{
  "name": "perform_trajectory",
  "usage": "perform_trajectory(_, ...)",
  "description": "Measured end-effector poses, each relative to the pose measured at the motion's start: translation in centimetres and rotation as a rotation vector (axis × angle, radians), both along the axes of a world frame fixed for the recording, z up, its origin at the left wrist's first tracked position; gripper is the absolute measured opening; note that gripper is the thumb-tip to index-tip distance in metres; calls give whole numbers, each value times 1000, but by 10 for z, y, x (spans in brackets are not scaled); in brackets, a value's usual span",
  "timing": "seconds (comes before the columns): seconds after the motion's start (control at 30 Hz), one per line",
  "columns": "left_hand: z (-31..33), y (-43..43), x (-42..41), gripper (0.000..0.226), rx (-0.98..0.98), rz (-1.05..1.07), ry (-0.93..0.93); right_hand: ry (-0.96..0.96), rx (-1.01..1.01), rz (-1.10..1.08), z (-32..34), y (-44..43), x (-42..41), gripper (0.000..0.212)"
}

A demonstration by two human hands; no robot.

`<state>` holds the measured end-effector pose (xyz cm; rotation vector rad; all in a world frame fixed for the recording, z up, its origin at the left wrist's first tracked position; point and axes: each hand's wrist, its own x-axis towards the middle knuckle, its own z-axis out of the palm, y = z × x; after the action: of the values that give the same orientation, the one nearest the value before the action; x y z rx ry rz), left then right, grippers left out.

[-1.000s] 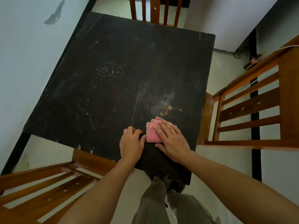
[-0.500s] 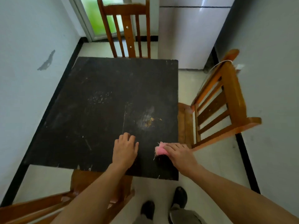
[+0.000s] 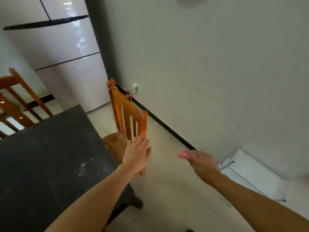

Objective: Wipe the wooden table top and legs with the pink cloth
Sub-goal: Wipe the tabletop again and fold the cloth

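The dark, scratched wooden table top (image 3: pixel 50 156) fills the lower left of the head view; its near right corner shows, and its legs are mostly hidden. My right hand (image 3: pixel 202 163) hovers over the floor to the right of the table, fingers closed around the folded pink cloth (image 3: pixel 183 155), which sticks out at the left of the fist. My left hand (image 3: pixel 137 154) reaches past the table's right edge, fingers spread, against the back post of the orange wooden chair (image 3: pixel 127 114) beside the table. I cannot tell whether it grips the post.
A second orange chair (image 3: pixel 18 101) stands at the table's far end. A tall white fridge (image 3: pixel 66 52) is behind. A wall socket (image 3: pixel 134 88) with a cord sits low on the right wall. White flat panels (image 3: pixel 250 173) lie on the floor by the wall.
The view has swung up and to the right. My right hand lifted the cloth off the table and out over the floor. My left hand left the table top and went to the chair.
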<state>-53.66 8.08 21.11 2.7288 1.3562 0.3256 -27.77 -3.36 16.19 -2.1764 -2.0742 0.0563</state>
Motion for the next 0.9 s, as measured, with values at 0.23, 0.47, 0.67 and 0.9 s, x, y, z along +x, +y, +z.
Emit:
perform_trajectory(0.23,8,-25,171,29,-11,-317,0,-5,-80,-379,26,-103,116,41)
perform_trajectory(0.47,-33,-80,325,28,-140,-451,31,30,-70,-607,-18,-192,229,31)
perform_trajectory(0.67,-87,-113,408,22,-241,-481,110,128,-112,-705,-67,-228,309,28)
perform_trajectory(0.9,-149,-102,452,30,-345,-480,225,204,-157,-715,-132,-217,349,33)
